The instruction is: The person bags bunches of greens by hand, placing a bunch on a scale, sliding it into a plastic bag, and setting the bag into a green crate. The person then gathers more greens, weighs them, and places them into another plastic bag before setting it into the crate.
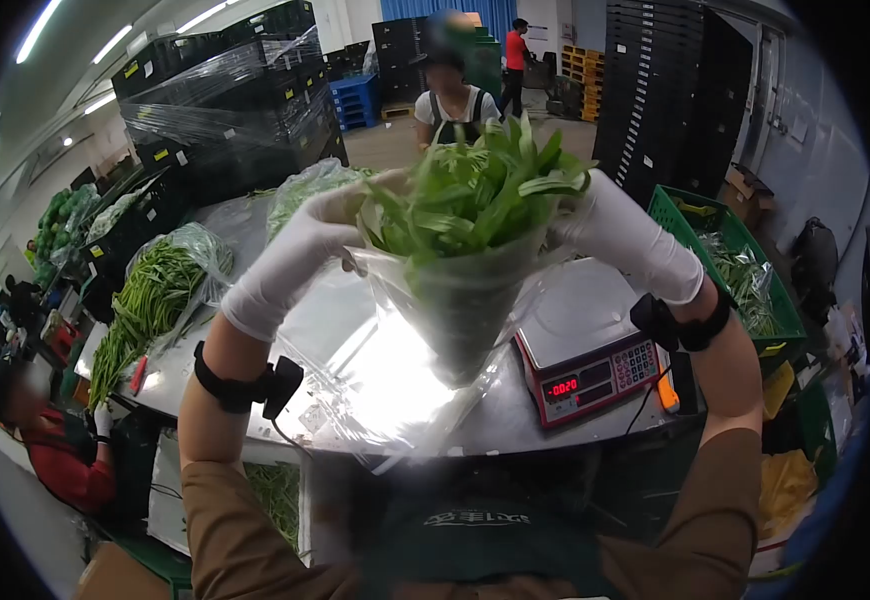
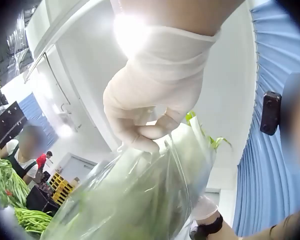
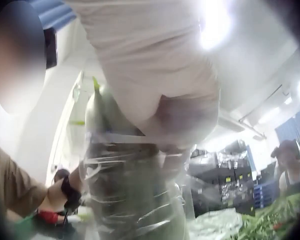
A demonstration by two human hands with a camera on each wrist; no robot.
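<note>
A clear, cone-shaped plastic bag [image 1: 450,320] hangs above the table, filled with leafy greens [image 1: 475,195] that spread out over its mouth. My white-gloved left hand [image 1: 305,245] grips the bag's upper edge on one side. In the left wrist view, the left hand's [image 2: 155,90] thumb and fingers pinch the plastic rim. On the opposite side, my gloved right hand [image 1: 635,240] holds the rim, its fingertips partly hidden behind bag and leaves. The right wrist view is blurred, with the right hand [image 3: 155,75] at the top of the bag [image 3: 135,185].
A red scale [image 1: 590,370] showing -0.020 stands on the metal table [image 1: 345,400]. Long green stems [image 1: 155,300] lie at left; a green crate [image 1: 725,225] with bagged greens is at right. One person [image 1: 450,100] is opposite, another [image 1: 55,440] at left.
</note>
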